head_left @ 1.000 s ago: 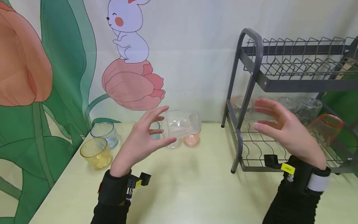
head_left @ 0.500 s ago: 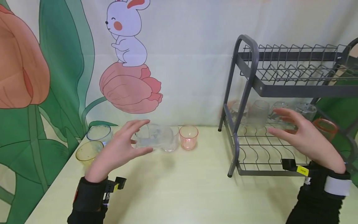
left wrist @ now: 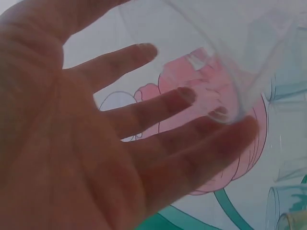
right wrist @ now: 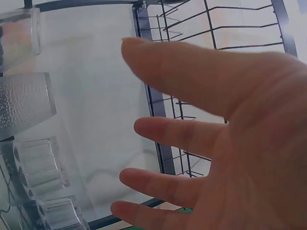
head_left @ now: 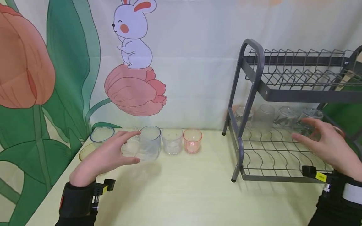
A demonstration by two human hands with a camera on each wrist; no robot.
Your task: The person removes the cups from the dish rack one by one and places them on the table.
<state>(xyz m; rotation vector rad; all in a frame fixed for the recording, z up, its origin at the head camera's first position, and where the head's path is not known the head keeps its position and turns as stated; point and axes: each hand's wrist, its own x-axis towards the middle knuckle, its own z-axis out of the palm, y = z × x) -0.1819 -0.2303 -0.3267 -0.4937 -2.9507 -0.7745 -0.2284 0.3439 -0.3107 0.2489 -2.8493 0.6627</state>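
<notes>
Evidently, the row begins at the table's (head_left: 183,191) far left, where a yellow glass (head_left: 87,152) stands mouth up, partly covered by the left hand. Just behind it stands a blue glass (head_left: 99,135), also mouth up. Next comes the left hand (head_left: 107,155), thumb and fingers set wide around a clear glass (left wrist: 220,52), which it holds above the table's left part. In the head view this glass overlaps a second blue glass (head_left: 150,134) behind, so whether the two touch cannot be told. To the right stand a short glass (head_left: 172,142) and, just beside it, a pink glass (head_left: 193,141), both upright. Well apart from these is the rack (head_left: 311,96); its lower shelf contains upturned clear tumblers (head_left: 285,116) and, among them, a frosted glass (head_left: 264,117). An orange rim (head_left: 341,132) shows behind the right hand (head_left: 329,144). That hand sits before the lower shelf, its grip wide, thumb apart from the extended fingers, palm bare.
</notes>
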